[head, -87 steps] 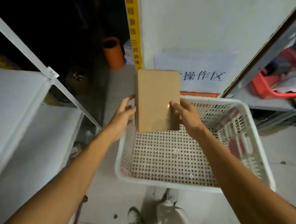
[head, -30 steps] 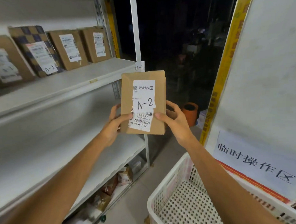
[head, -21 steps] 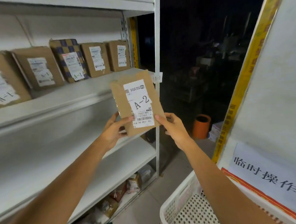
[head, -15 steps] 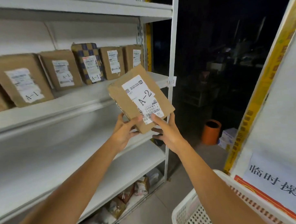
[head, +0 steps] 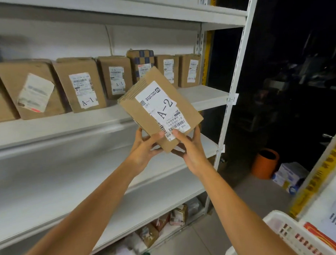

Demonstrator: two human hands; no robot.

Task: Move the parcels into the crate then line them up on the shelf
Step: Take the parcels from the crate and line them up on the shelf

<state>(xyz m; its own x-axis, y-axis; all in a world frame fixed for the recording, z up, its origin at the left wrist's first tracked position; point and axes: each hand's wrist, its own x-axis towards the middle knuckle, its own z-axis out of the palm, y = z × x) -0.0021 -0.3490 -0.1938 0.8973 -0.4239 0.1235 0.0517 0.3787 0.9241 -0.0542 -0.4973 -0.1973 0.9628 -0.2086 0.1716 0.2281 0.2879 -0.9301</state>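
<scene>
Both hands on one parcel [head: 161, 112], held up in the air in front of the shelving, tilted w/ its top leaning left, label reading A-2 facing the camera. Left hand [head: 145, 149] grip: thumb on the front face, fingers curled behind the lower corner. Right hand [head: 190, 149] grip: thumb pressed on the label's bottom edge, fingers wrapped under and behind. Neither grip is loose and the parcel touches no shelf.

Upper shelf [head: 68, 127], post tag [head: 231, 99] reading A-1, carries a row of parcels [head: 80, 86] upright along its back edge, running to the right end; the readable ones say A-1. Shelf below [head: 89, 177] shows no parcels in view.

Crate [head: 281, 234]: only a corner shows at bottom right, contents can't tell.

Progress, my read: crate stage seems done for this parcel, A-1 row looks mostly lined up. Left: set this A-2 parcel down, prob. on the lower shelf, plus whatever remains in the crate.
</scene>
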